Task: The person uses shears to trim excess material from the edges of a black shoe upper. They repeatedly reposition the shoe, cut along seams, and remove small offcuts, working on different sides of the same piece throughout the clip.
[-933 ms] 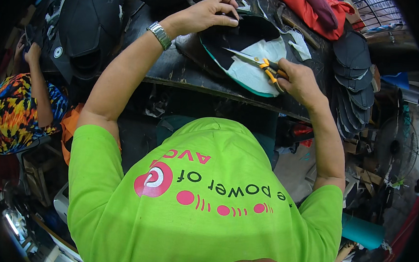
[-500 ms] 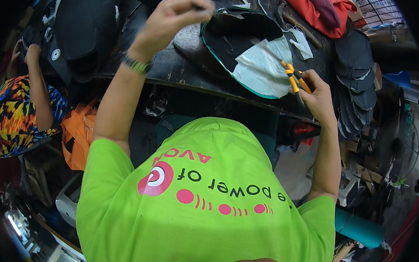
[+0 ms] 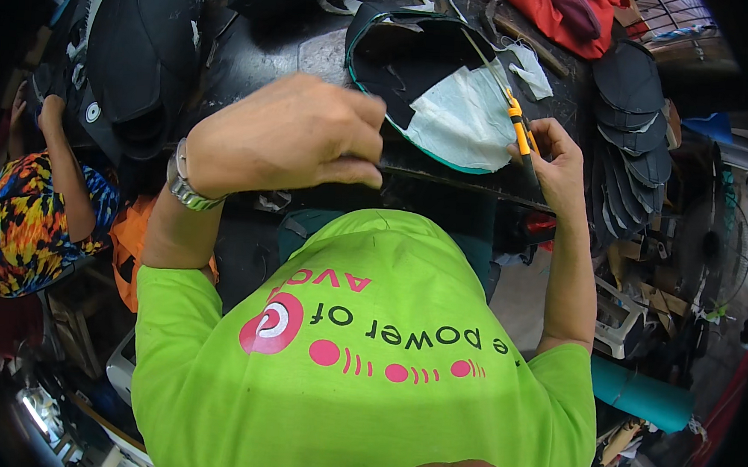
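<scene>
I see black padded shapes (image 3: 141, 44) at the left, then my left hand (image 3: 286, 138) hanging before the table (image 3: 260, 60), fingers curled; I cannot tell whether their tips meet. Next, the green-edged dark piece (image 3: 426, 87) lies on the table, white cloth (image 3: 462, 123) inside, orange-handled scissors (image 3: 516, 115) slanting over it, clamped in my right hand's (image 3: 558, 163) fingers, near stacked black panels (image 3: 631, 121).
</scene>
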Demonstrator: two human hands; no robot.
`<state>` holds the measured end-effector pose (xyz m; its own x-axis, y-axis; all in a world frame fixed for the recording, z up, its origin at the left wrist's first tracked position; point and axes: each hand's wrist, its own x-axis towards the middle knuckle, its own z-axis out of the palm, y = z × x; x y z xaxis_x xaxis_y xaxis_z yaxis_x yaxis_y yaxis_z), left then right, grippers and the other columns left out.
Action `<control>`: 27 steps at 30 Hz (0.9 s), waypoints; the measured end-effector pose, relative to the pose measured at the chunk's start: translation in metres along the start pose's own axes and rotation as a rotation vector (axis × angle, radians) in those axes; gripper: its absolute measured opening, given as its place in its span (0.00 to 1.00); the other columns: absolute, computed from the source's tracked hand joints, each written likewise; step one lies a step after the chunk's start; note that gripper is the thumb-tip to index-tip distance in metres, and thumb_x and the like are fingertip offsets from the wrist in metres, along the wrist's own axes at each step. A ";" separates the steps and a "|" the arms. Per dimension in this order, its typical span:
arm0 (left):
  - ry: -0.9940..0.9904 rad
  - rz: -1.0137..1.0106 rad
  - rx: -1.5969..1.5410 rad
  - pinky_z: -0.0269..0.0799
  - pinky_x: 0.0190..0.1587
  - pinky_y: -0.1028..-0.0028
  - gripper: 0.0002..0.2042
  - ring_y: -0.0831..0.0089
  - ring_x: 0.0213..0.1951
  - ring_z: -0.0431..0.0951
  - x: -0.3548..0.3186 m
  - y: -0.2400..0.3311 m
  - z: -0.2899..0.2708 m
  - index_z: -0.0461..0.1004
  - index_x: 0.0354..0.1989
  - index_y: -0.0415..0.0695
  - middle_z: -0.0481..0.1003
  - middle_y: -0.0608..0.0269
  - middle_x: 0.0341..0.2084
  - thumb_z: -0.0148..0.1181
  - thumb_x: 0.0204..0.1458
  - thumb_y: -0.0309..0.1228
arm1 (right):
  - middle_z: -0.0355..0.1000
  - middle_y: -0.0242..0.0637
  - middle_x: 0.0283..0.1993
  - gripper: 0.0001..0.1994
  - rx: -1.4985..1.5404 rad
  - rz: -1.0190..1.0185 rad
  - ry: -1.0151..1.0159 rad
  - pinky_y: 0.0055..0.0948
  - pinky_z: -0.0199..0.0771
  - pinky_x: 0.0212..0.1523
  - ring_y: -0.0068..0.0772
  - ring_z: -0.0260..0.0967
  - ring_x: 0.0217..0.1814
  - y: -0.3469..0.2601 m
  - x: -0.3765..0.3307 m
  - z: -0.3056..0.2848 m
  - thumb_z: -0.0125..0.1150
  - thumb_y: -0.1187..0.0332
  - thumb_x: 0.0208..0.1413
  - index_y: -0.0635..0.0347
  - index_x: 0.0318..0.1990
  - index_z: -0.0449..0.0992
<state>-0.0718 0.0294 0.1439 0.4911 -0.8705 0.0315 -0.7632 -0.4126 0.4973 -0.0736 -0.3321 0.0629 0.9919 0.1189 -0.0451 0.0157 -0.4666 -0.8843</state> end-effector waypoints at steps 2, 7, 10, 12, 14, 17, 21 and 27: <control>0.012 0.035 0.038 0.73 0.33 0.66 0.12 0.58 0.31 0.78 0.006 -0.001 -0.001 0.80 0.31 0.40 0.75 0.60 0.32 0.65 0.54 0.38 | 0.69 0.22 0.29 0.13 0.000 -0.003 0.017 0.14 0.59 0.33 0.11 0.60 0.31 0.000 -0.003 -0.001 0.74 0.71 0.47 0.61 0.38 0.75; -0.033 0.176 -0.295 0.75 0.35 0.66 0.08 0.58 0.33 0.79 0.018 0.004 0.025 0.78 0.39 0.40 0.75 0.60 0.35 0.62 0.54 0.30 | 0.70 0.23 0.30 0.13 0.037 0.024 0.047 0.15 0.62 0.36 0.12 0.64 0.32 0.006 -0.010 -0.006 0.74 0.73 0.47 0.61 0.38 0.75; 0.039 0.110 0.025 0.75 0.38 0.68 0.13 0.60 0.37 0.79 0.020 0.000 0.033 0.79 0.44 0.43 0.76 0.60 0.36 0.62 0.47 0.23 | 0.71 0.23 0.31 0.13 0.073 0.025 0.050 0.15 0.64 0.37 0.12 0.65 0.33 0.009 -0.014 -0.007 0.74 0.74 0.47 0.61 0.38 0.75; 0.158 0.093 0.239 0.71 0.49 0.66 0.17 0.63 0.47 0.78 0.023 -0.012 0.028 0.78 0.44 0.47 0.76 0.63 0.42 0.62 0.44 0.18 | 0.71 0.23 0.31 0.13 0.088 0.024 0.054 0.14 0.65 0.37 0.12 0.65 0.33 0.010 -0.016 -0.007 0.74 0.74 0.47 0.61 0.38 0.76; 0.359 0.047 0.621 0.63 0.60 0.59 0.15 0.64 0.61 0.70 0.025 -0.031 0.014 0.79 0.40 0.48 0.73 0.65 0.52 0.60 0.44 0.17 | 0.72 0.24 0.31 0.13 0.107 0.023 0.059 0.14 0.65 0.37 0.12 0.66 0.33 0.009 -0.018 -0.007 0.74 0.74 0.48 0.61 0.38 0.76; 0.339 -0.046 0.928 0.57 0.64 0.61 0.08 0.69 0.65 0.60 0.027 -0.056 0.001 0.80 0.36 0.47 0.66 0.63 0.61 0.67 0.46 0.26 | 0.72 0.23 0.31 0.12 0.165 0.028 0.078 0.14 0.65 0.36 0.12 0.67 0.32 0.006 -0.021 -0.007 0.74 0.74 0.49 0.62 0.38 0.76; 0.343 0.074 0.700 0.52 0.69 0.57 0.11 0.70 0.65 0.66 0.024 -0.065 0.006 0.79 0.28 0.50 0.72 0.66 0.55 0.75 0.37 0.35 | 0.71 0.23 0.29 0.12 0.252 0.025 0.157 0.14 0.64 0.33 0.12 0.67 0.30 0.005 -0.026 -0.010 0.73 0.73 0.50 0.61 0.39 0.75; 0.610 0.144 0.286 0.72 0.41 0.69 0.16 0.67 0.27 0.76 0.039 -0.008 0.046 0.78 0.33 0.44 0.74 0.64 0.23 0.72 0.43 0.43 | 0.69 0.24 0.26 0.12 0.362 0.074 0.295 0.14 0.61 0.25 0.11 0.63 0.22 0.012 -0.020 -0.014 0.73 0.69 0.53 0.59 0.39 0.74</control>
<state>-0.0664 -0.0140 0.1011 0.4613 -0.6498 0.6041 -0.8781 -0.4318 0.2061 -0.0916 -0.3523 0.0599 0.9831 -0.1812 -0.0263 -0.0492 -0.1230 -0.9912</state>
